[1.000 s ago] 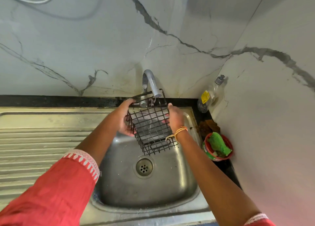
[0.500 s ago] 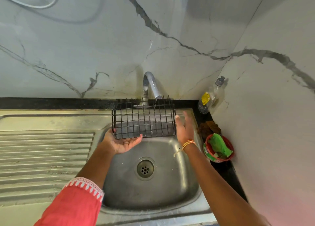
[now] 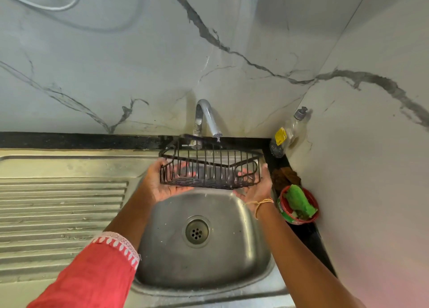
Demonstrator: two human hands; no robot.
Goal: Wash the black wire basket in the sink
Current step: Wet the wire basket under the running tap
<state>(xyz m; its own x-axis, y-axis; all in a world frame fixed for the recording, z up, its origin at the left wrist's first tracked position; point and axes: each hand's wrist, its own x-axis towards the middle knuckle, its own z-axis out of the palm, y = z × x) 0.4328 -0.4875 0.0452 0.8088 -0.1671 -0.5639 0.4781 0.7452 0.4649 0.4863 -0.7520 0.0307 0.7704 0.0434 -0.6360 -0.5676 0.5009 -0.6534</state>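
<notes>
The black wire basket hangs level under the chrome tap, above the back of the steel sink. Water runs from the spout into it. My left hand cups its left end from below, palm up. My right hand holds its right end, fingers showing through the wires. The drain lies beneath, in the middle of the basin.
A ribbed steel drainboard stretches to the left. On the black ledge at the right stand a clear soap bottle, a brown scrub pad and a red tub holding a green sponge. Marble walls close the back and right.
The basket went from tilted on end, to flat-faced toward me, to level with its open side up. Both hands shifted under its ends.
</notes>
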